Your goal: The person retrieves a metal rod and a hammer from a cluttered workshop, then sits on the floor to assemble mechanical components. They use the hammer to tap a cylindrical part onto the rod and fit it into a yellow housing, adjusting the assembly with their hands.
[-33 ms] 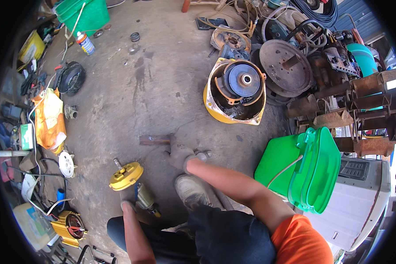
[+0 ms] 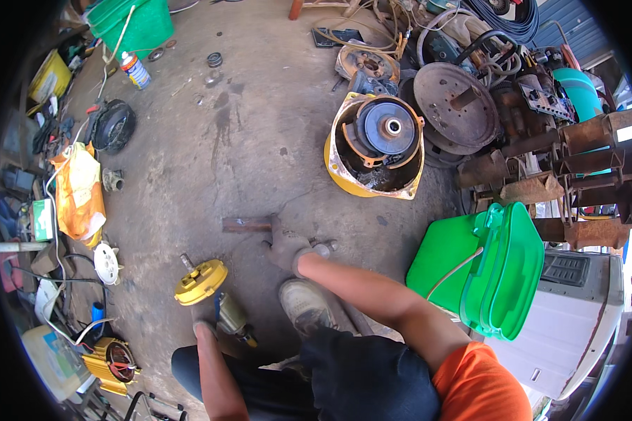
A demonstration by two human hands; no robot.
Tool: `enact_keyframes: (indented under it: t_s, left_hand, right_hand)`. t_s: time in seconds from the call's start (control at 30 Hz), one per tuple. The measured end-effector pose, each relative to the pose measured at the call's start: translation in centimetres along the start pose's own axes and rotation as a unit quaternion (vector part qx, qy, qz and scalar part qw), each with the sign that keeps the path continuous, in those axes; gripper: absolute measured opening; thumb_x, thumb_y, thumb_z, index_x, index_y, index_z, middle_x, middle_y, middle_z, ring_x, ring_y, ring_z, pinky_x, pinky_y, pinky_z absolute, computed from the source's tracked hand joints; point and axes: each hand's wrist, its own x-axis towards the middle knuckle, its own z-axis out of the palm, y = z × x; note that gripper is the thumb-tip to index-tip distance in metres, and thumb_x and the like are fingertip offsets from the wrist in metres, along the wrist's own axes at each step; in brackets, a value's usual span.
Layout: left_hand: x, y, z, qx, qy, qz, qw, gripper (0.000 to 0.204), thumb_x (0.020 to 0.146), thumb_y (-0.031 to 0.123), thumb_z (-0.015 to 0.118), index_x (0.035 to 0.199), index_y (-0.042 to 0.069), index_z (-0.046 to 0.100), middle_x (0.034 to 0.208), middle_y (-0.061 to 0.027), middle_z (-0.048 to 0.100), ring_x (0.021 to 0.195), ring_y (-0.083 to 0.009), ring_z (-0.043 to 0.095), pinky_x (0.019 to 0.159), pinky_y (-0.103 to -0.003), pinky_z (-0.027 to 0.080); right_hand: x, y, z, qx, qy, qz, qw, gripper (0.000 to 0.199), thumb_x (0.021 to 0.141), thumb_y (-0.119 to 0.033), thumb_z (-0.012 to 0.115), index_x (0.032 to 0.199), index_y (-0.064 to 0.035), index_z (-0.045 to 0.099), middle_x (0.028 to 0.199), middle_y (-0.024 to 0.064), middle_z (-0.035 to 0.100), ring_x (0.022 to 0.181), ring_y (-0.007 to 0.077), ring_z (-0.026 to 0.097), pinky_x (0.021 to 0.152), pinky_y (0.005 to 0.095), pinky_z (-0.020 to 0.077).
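Observation:
My right hand (image 2: 286,251), in a grey glove, is closed around the right end of a short rusty metal bar (image 2: 246,224) low over the concrete floor. My left hand (image 2: 204,319), gloved too, is at the underside of a yellow round motor end cover (image 2: 202,282) and appears closed on it, though its fingers are mostly hidden. A metal shaft (image 2: 187,262) sticks out of the cover's far side. Behind the cover, beside my left hand, a metal cylinder (image 2: 232,317) like a rotor hangs or lies tilted. A small metal piece (image 2: 323,249) lies right of my right hand.
A yellow motor housing (image 2: 344,181) stands ahead right, near a rusty disc (image 2: 446,98) and scrap parts. A green bucket (image 2: 435,259) stands at right. Along the left are a spray can (image 2: 137,72), an orange bag (image 2: 79,193), a white disc (image 2: 106,263) and a finned yellow motor (image 2: 103,366).
The yellow end cover in my left hand has shifted very slightly. My right hand and the bar look the same.

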Motion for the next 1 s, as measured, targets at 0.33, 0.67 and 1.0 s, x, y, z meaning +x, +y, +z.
enact_keyframes:
  t_s: [0.33,0.67,1.0]
  left_hand:
    - [-3.4,5.5,-4.4,-0.262,0.032,-0.092,0.96,0.042,0.092,0.02,0.062,0.131,0.003,0.058,0.132,-0.0105,0.061,0.122,-0.0278,0.055,0.104,-0.04,0.041]
    - [-2.3,5.6,-2.7,-0.327,0.017,-0.117,0.938,0.041,0.094,0.019,0.062,0.131,0.002,0.058,0.129,-0.0098,0.062,0.117,-0.0246,0.057,0.101,-0.038,0.042]
    - [-1.4,6.7,-1.7,-0.33,0.003,-0.128,0.935,0.039,0.096,0.019,0.061,0.131,0.001,0.057,0.126,-0.0091,0.063,0.113,-0.0215,0.058,0.098,-0.035,0.044]
  right_hand:
    - [-0.8,-14.1,-4.4,-0.063,0.015,-0.42,0.905,0.039,0.089,-0.026,0.056,0.112,0.005,0.056,0.105,0.0219,0.062,0.091,0.038,0.064,0.077,0.0484,0.0522]
    - [-10.9,-27.0,-6.8,0.113,0.023,-0.71,0.694,0.031,0.084,-0.025,0.058,0.1,0.0023,0.061,0.091,0.0172,0.064,0.079,0.0332,0.065,0.069,0.0442,0.0526]
    - [-11.8,-25.8,-7.4,0.158,0.016,-0.689,0.707,0.028,0.084,-0.025,0.058,0.097,0.0,0.062,0.087,0.0152,0.064,0.075,0.0324,0.065,0.066,0.0442,0.0518]
